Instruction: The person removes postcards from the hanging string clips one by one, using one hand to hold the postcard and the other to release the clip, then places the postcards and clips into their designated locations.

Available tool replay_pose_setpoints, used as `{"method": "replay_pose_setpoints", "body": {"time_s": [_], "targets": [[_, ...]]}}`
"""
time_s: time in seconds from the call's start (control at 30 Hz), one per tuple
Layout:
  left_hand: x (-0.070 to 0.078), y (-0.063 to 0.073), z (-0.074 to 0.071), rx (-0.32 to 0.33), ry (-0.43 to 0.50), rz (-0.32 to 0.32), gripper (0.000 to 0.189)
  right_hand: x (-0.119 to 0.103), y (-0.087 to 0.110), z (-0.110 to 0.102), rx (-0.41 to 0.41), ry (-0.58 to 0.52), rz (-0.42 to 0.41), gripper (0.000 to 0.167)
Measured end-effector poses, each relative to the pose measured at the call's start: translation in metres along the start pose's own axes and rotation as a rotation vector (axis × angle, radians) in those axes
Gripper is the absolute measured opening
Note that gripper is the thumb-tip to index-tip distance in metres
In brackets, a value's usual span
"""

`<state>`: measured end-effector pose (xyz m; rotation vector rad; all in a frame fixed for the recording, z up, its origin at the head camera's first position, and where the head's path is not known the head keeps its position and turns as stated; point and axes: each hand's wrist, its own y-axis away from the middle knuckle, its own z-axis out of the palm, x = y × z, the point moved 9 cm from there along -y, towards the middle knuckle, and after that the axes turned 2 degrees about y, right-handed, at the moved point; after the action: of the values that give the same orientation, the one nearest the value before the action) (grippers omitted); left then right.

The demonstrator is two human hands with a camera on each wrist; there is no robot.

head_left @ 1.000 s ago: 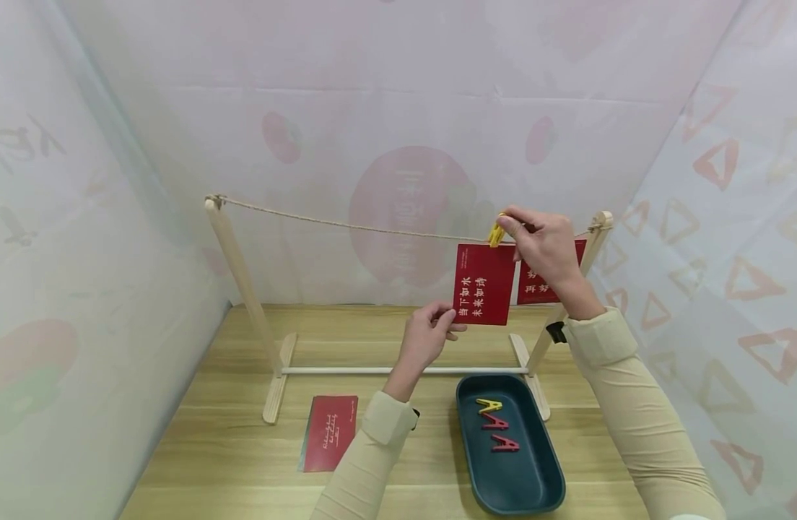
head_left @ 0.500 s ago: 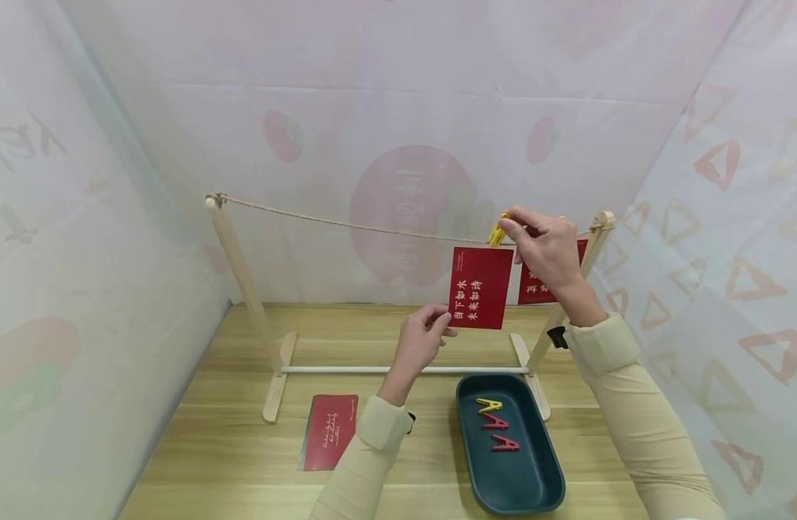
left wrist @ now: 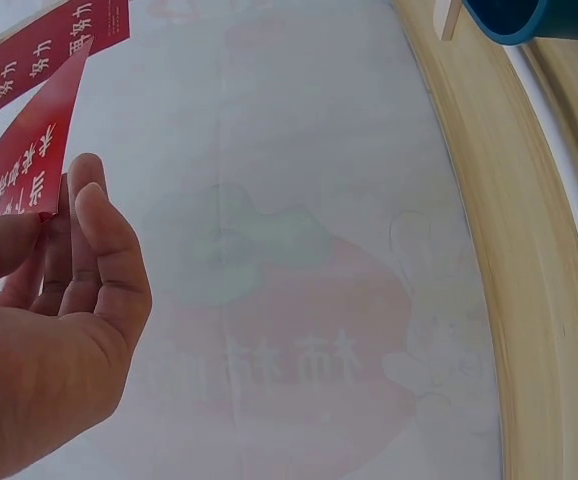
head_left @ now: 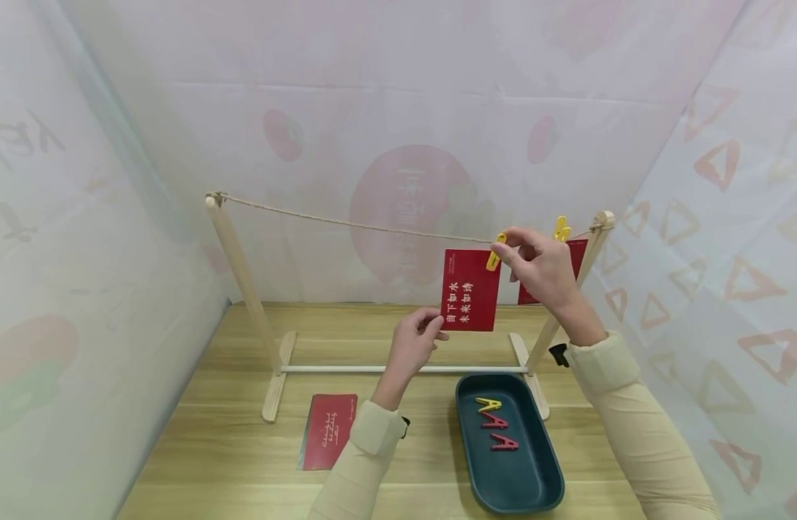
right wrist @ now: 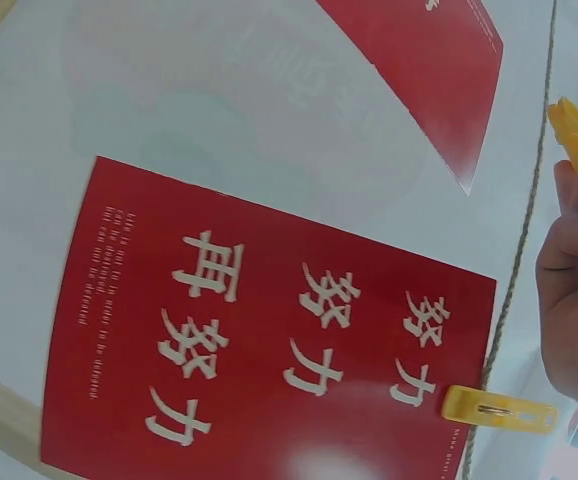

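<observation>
My left hand (head_left: 411,343) pinches a red card (head_left: 470,292) with white characters by its lower left corner, just under the string (head_left: 372,229). The thumb lies on the card's front, as the left wrist view also shows. A yellow clothespin (head_left: 494,254) is pinched in my right hand (head_left: 546,273) and overlaps the card's upper right corner in the head view. From the right wrist, that clothespin (right wrist: 573,130) appears beside the string, apart from the card. Behind my right hand, a second red card (right wrist: 259,330) hangs from the string by another yellow clothespin (right wrist: 499,408).
The string is tied between two wooden posts (head_left: 242,282) joined low down by a white rod (head_left: 346,369). A dark teal tray (head_left: 515,484) at right holds a yellow clothespin (head_left: 488,404) and two red ones (head_left: 504,443). A stack of cards (head_left: 330,433) lies at left.
The red card has shifted left and slightly down with my left hand. My right hand has lowered, and its clothespin has tilted from the string down over the card's corner.
</observation>
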<state>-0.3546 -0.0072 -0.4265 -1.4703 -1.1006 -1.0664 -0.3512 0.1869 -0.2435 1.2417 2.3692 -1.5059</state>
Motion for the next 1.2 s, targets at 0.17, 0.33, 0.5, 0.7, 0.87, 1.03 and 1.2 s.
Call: {"method": "replay_pose_setpoints", "body": {"time_s": [0.17,0.33,0.5,0.7,0.87,1.03,1.2], "targets": [[-0.004,0.003,-0.007,0.014,-0.005,-0.027,0.021,0.004,0.008,0.004,-0.013,-0.021,0.019,0.023],[-0.008,0.008,-0.014,0.021,0.014,-0.048,0.021,0.008,0.016,0.01,-0.039,-0.032,0.042,0.024],[-0.014,0.015,-0.02,0.027,0.034,-0.048,0.023,0.014,0.029,0.017,-0.078,-0.006,0.039,0.024],[-0.021,0.025,-0.03,0.049,0.023,-0.056,0.021,0.022,0.042,0.022,-0.113,0.022,0.042,0.024],[-0.031,0.033,-0.039,0.061,0.022,-0.081,0.023,0.03,0.053,0.031,-0.156,0.034,0.052,0.027],[-0.039,0.04,-0.046,0.058,0.029,-0.11,0.026,0.034,0.063,0.041,-0.201,0.037,0.08,0.03],[-0.045,0.049,-0.053,0.051,0.076,-0.157,0.024,0.039,0.077,0.055,-0.267,0.044,0.084,0.033]]}}
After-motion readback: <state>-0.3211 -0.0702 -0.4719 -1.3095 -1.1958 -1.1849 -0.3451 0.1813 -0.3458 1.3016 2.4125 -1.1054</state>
